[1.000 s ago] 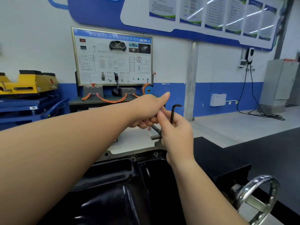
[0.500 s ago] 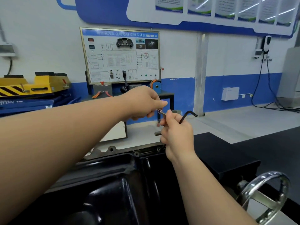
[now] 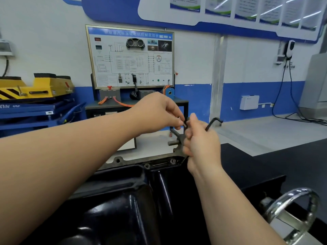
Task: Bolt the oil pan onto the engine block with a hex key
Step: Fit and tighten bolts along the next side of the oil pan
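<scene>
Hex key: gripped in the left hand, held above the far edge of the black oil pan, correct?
No. The head view shows the hex key gripped in the right hand, not the left hand, which pinches a small shiny part. It is held above the far edge of the black oil pan.

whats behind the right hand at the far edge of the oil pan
A grey metal stub and the flange corner show past the right hand. It covers the lower end of the hex key, so its tip cannot be seen.

White wall [image 3: 44, 41] with a blue lower band; framed wiring board [image 3: 130, 56] on a black stand [image 3: 93, 109], centre; yellow platform [image 3: 35, 87], left; pale grey floor [image 3: 265, 131], right.
</scene>
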`<state>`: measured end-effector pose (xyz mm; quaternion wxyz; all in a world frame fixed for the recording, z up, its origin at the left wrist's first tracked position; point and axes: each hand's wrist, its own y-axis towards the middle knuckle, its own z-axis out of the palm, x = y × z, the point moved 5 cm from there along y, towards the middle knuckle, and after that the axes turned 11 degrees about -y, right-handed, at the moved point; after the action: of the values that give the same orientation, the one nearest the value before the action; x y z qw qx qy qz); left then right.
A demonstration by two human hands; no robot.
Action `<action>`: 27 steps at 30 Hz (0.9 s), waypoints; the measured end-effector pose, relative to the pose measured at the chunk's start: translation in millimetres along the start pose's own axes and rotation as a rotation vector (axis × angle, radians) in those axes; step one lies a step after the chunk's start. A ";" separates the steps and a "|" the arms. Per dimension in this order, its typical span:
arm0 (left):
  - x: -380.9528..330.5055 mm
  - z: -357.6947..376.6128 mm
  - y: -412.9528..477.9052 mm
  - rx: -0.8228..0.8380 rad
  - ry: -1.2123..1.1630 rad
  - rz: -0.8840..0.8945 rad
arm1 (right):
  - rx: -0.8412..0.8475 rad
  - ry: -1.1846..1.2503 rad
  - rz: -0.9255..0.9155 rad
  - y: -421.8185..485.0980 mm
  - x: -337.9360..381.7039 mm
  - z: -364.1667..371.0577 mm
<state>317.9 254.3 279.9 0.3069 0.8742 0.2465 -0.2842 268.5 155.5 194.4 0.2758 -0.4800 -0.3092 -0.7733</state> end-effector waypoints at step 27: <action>17.2 44.5 -7.9 0.418 0.646 0.100 | -0.286 -0.041 -0.269 -8.0 17.2 -24.3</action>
<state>310.0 234.0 236.7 0.0419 0.9733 0.2243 -0.0229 242.2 140.4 199.9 0.0929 -0.4844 -0.2632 -0.8291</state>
